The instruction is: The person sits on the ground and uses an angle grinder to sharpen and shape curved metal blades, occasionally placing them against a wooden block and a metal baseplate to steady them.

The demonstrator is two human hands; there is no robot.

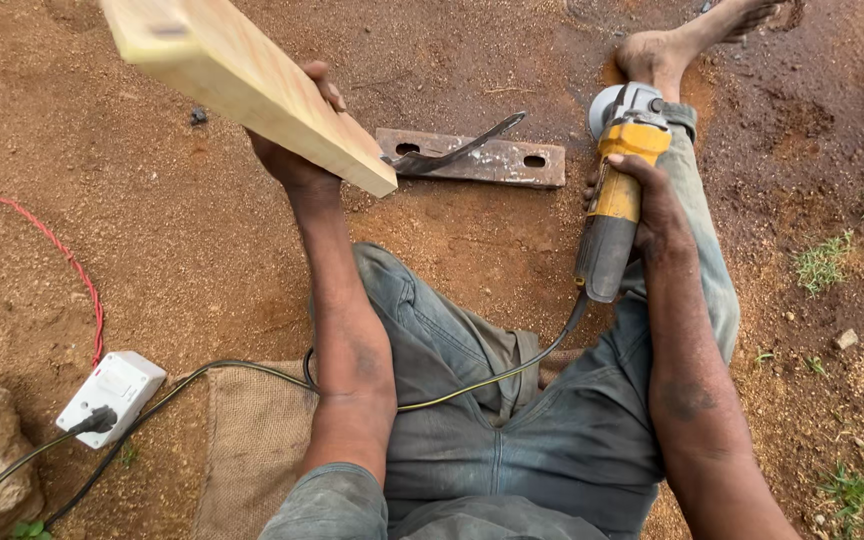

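The left hand (297,150) grips a plank (252,85) raised off the ground; the right hand (652,205) clasps a grinder (617,190) resting on the leg. Its cord (492,378) crosses the lap and could snag, and a one-handed plank may slip.

We see a pale yellow plank (252,85) with faint reddish grain; a yellow, black and grey grinder (617,195); a rust-brown steel bar (497,160); faded blue-grey trousers (512,420); a white socket box (112,395); a red cable (62,255); tan burlap (252,440); reddish-brown soil (152,220).
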